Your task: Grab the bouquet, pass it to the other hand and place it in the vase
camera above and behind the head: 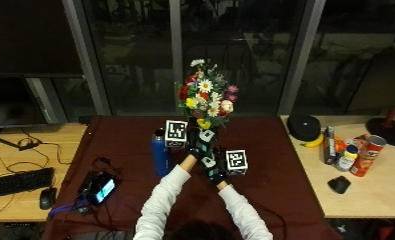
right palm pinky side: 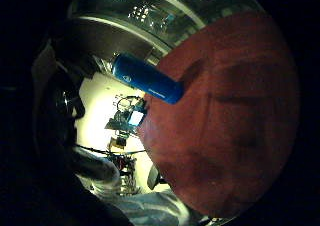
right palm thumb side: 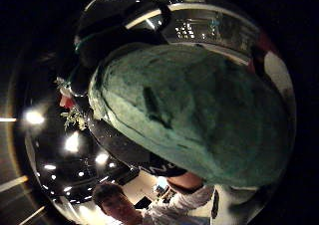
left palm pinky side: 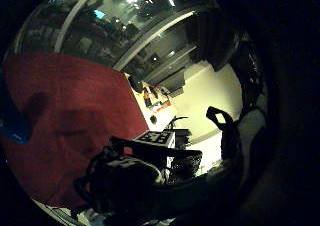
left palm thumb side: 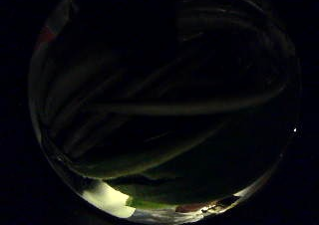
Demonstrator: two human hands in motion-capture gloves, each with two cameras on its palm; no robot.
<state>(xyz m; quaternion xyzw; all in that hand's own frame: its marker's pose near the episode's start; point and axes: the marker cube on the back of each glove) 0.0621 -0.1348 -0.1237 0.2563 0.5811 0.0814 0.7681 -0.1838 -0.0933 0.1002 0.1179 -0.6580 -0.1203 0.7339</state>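
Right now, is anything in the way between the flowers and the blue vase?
Nothing visible blocks it. The bouquet is held up above the red cloth, both hands together at its stems, and the blue vase stands close beside the left hand with open air between.

Outside view: above and behind the person, facing the windows. 4 palm views: both little-finger cams face the maroon tablecloth (camera above and behind the head: 263, 165); left thumb cam is blocked close, dark.
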